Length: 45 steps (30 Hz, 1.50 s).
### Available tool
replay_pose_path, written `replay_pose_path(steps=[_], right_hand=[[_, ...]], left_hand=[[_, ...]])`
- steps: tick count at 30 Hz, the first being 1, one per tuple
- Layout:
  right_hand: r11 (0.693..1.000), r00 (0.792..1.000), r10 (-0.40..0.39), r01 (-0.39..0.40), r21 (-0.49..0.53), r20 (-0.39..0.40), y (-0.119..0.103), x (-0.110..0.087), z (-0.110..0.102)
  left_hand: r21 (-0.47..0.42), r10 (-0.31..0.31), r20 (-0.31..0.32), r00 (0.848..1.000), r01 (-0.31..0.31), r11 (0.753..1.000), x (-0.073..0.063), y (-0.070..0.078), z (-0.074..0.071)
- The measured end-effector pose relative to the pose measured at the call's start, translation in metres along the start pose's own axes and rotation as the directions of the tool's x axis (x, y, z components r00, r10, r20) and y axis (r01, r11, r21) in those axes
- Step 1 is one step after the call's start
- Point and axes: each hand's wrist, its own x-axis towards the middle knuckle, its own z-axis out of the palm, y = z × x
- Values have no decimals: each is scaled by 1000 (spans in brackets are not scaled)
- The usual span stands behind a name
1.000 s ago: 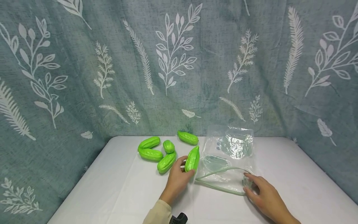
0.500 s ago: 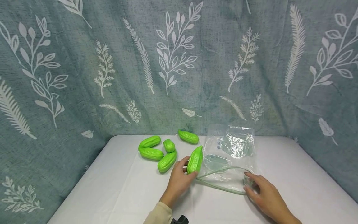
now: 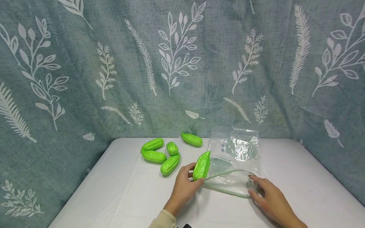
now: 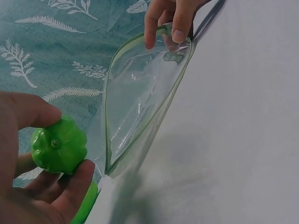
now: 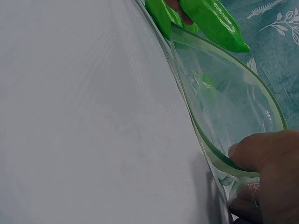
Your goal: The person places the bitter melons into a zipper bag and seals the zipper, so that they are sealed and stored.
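Gourds [image 3: 170, 164], bright green, cluster on a white table [image 3: 128, 193] while a person's left hand [image 3: 183, 186] grips another gourd [image 3: 201, 166] between thumb and fingers [image 4: 77, 190], near the gaping mouth of a clear bag [image 3: 233, 163]; the right hand [image 3: 271, 196], partly obscured, appears to pinch its right corner.

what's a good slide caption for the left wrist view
Left grip holding a green vegetable beside an open clear bag held by the right grip.
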Motion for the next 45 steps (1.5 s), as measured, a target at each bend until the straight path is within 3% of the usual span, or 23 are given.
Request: replay_pose_path(steps=[7,14,24,31,45], right_hand=[[1000,1000,-8,8,9,-4,-1,1,0],[999,998,35,-36,15,58,-3,1,-2],[998,997,57,-55,-30,57,-4,1,-3],[999,999,32,-31,-16,35,-2,1,-4],[1000,1000,-17,17,-11,-9,-1,-1,-1]], left_hand=[[-4,32,2,999,-32,999,-1,-1,-1],[-36,66,69,995,-64,997,-4,-6,-6],[-134,99,216,971,-71,989,-6,-7,-9],[-190,139,264,955,-90,978,-8,-6,-6],[-194,124,318,940,-63,979,-8,-9,-4]])
